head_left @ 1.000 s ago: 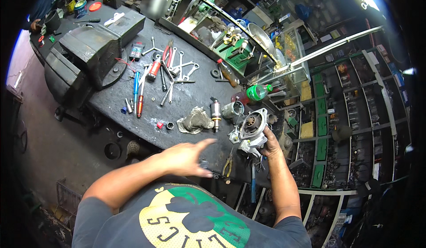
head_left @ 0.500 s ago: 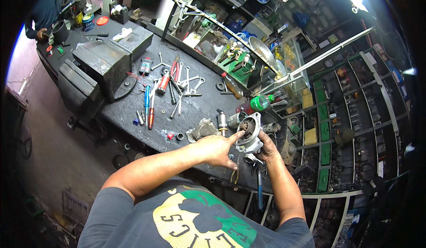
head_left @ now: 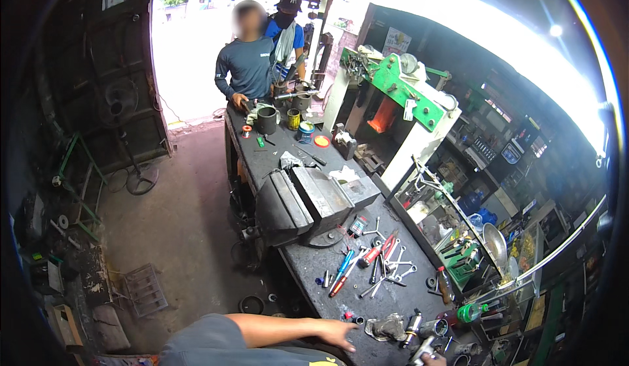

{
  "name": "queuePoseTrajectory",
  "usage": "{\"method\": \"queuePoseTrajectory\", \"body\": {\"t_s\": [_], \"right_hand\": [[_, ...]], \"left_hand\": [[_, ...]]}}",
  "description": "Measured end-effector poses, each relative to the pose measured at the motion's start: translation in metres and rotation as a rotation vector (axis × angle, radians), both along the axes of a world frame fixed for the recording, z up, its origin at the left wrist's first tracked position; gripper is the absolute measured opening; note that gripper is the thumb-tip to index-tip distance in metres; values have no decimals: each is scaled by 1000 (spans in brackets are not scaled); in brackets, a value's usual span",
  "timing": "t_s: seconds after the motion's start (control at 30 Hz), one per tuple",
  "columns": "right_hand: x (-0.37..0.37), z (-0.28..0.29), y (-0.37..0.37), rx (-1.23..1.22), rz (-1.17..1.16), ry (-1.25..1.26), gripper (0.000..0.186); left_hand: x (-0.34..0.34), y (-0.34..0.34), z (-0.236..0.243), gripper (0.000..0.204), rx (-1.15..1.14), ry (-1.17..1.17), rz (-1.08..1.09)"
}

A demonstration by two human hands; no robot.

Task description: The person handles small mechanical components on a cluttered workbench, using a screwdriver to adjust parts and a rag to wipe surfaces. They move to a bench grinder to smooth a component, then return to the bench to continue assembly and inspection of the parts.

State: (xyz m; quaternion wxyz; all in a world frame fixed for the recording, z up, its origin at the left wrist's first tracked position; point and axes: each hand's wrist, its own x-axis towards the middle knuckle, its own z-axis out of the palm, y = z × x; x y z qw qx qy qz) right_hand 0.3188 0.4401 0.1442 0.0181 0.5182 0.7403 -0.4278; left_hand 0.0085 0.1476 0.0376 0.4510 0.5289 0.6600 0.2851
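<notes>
My left hand (head_left: pixel 337 334) is open over the near edge of the black workbench (head_left: pixel 314 285), fingers stretched out and nothing in them. A crumpled grey rag (head_left: pixel 388 327) lies just to its right. Low in the picture, my right hand (head_left: pixel 434 360) grips a round cast-metal housing (head_left: pixel 423 351), cut off by the lower edge. Close by it stand a metal cylinder with a shaft (head_left: pixel 413 325) and a hollow metal cylinder (head_left: pixel 434 328). A small red cap (head_left: pixel 348 315) sits near my left fingers.
A large bench vise (head_left: pixel 314 202) stands mid-bench. Wrenches (head_left: pixel 400 269), a red-handled screwdriver (head_left: pixel 342 283) and a multimeter (head_left: pixel 358 226) lie beyond my hands. A green-capped bottle (head_left: pixel 466 313) stands at right. Two people (head_left: pixel 246 65) are at the far end, near a green press (head_left: pixel 400 88).
The view has swung up and left, bringing the doorway and two people into sight. My left hand has come away from the housing; my right hand still holds it.
</notes>
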Motion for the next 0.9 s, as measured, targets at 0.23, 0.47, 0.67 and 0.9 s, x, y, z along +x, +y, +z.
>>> {"method": "queuePoseTrajectory", "body": {"t_s": [0.23,0.47,0.67,0.9], "right_hand": [[57,-123,-18,559,74,-490,80],[21,-82,-32,285,-26,-529,72],[40,-84,-41,306,-159,-366,97],[65,-73,-61,565,-432,-151,89]], "left_hand": [[-20,-79,-17,102,-227,16,287],[14,-51,6,62,-177,-74,439],[45,7,42,47,-154,-100,290],[52,25,38,43,-179,-533,272]]}}
